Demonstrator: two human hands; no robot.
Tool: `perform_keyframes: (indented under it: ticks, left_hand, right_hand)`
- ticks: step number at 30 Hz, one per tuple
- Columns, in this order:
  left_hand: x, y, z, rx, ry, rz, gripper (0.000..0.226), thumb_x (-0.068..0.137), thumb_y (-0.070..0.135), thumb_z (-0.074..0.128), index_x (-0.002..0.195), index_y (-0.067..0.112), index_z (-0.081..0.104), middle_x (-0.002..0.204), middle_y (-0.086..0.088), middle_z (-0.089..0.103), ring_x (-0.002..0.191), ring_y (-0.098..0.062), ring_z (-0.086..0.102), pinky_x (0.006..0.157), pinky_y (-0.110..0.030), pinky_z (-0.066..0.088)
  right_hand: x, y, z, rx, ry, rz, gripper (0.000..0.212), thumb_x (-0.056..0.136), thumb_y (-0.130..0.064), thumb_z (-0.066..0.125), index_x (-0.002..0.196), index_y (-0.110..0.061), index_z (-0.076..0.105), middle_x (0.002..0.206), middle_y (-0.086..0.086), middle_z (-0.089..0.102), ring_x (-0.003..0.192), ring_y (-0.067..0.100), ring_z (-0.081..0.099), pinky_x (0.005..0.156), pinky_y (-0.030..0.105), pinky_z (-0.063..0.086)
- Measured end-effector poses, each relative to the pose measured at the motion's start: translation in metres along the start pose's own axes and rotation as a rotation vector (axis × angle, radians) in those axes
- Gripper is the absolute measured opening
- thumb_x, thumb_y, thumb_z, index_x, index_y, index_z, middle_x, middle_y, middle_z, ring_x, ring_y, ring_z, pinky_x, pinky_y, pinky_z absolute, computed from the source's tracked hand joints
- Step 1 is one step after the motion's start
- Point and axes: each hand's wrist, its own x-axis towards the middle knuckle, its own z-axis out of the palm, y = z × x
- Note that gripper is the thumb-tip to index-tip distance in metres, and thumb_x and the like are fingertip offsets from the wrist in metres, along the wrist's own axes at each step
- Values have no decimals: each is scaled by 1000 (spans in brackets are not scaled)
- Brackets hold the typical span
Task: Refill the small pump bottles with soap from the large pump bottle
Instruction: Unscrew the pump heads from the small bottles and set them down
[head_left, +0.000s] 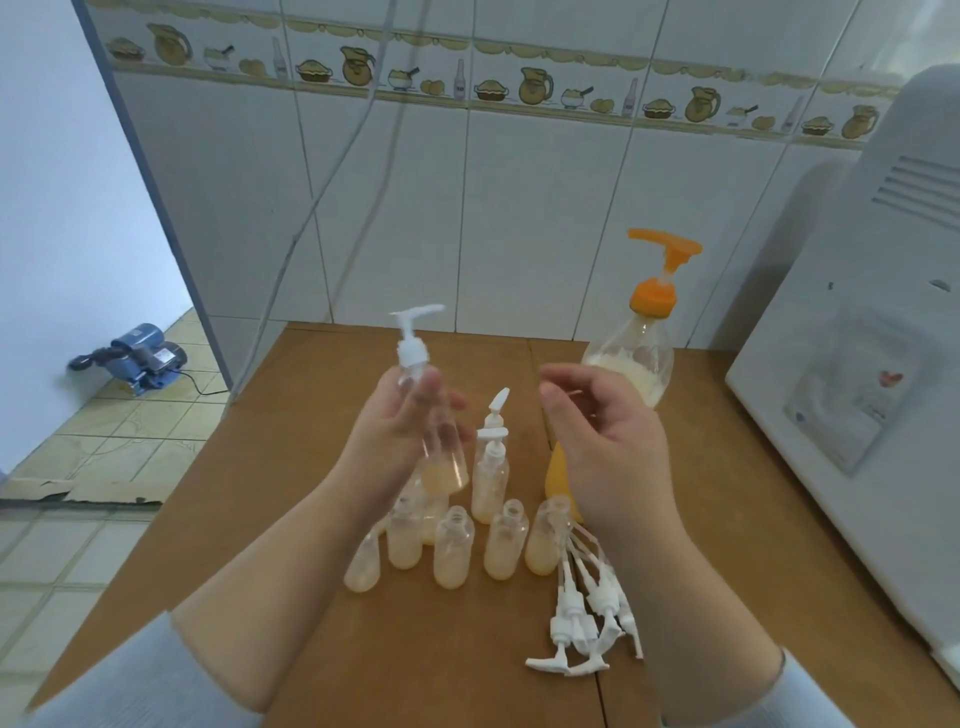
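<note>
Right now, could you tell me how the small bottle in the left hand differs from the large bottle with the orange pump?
The small bottle has a white pump; the large bottle has an orange one. The small bottle is held tilted in the air by the left hand; the large bottle stands upright on the table, partly behind the right hand. Both are clear plastic, hold pale soap, and have their pumps fitted.

Open small bottles stand on the table, loose pumps to their right.

No lettering is legible; the sticker on the white appliance is blurred.
</note>
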Motion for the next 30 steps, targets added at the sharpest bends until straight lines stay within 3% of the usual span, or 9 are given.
perform_keyframes:
  ticks: [2, 5, 13, 15, 17, 20, 25, 28, 30]
  left_hand:
    - [-7, 5, 5, 207, -93, 78, 53, 77, 62, 57, 97, 14, 53, 80, -2, 67, 71, -24, 66, 69, -41, 55]
    - [-13, 13, 12, 436, -60, 95, 49, 69, 56, 67, 92, 16, 51, 80, -4, 67, 70, -22, 64, 63, -37, 55]
    - [-21, 19, 13, 721, -252, 59, 47, 79, 47, 68, 108, 24, 40, 95, 5, 58, 80, -9, 59, 69, -30, 54]
    - [-21, 19, 12, 643, -304, 28, 58, 74, 54, 68, 116, 22, 45, 98, 2, 62, 84, -16, 62, 74, -40, 55]
    - [-22, 23, 11, 463, -366, -24, 62, 71, 51, 74, 117, 16, 52, 93, -5, 67, 80, -22, 65, 76, -44, 56]
    - [-26, 27, 8, 194, -421, -129, 54, 71, 38, 76, 108, 2, 60, 80, -8, 68, 71, -18, 66, 77, -41, 57]
    - [-30, 23, 6, -3, -531, -188, 50, 80, 35, 66, 89, -12, 54, 72, -12, 57, 60, -18, 57, 61, -29, 49]
    - [-30, 25, 1, -97, -541, -203, 54, 73, 42, 71, 89, -8, 58, 73, -12, 60, 58, -18, 57, 58, -27, 50]
    - [-28, 30, -2, -137, -508, -207, 46, 71, 42, 75, 87, 1, 63, 73, -9, 64, 58, -18, 58, 59, -27, 51]
  right_hand:
    - [11, -9, 4, -80, -75, 42, 14, 85, -36, 65, 98, -31, 66, 93, -5, 62, 72, 0, 54, 63, 13, 45]
    - [20, -16, 9, -125, -208, 141, 33, 73, -47, 73, 97, -25, 69, 86, -2, 62, 73, 6, 54, 62, 18, 45]
    - [19, -14, 9, 135, -314, 250, 15, 69, -20, 82, 78, -15, 71, 71, 3, 65, 70, 10, 62, 59, 16, 51]
    - [20, -15, 7, 151, -342, 236, 12, 73, -13, 79, 80, -18, 72, 68, -3, 67, 70, 7, 65, 63, 17, 49]
    - [22, -15, 2, 161, -375, 179, 27, 75, -8, 76, 98, -21, 71, 71, -4, 67, 73, 9, 66, 70, 20, 51]
    - [22, -16, -3, 138, -424, 125, 46, 73, -7, 76, 116, -19, 63, 75, -1, 70, 76, 12, 69, 72, 20, 53]
    - [21, -21, -10, 36, -505, 113, 40, 76, -5, 73, 113, -14, 63, 88, 1, 74, 85, 13, 70, 81, 25, 54]
    - [25, -22, -16, 3, -514, 147, 65, 78, 5, 68, 135, -17, 47, 101, 1, 71, 94, 13, 68, 81, 24, 55]
    - [27, -21, -22, -5, -417, 176, 79, 78, -4, 72, 144, -24, 34, 102, -1, 70, 98, 12, 66, 84, 26, 52]
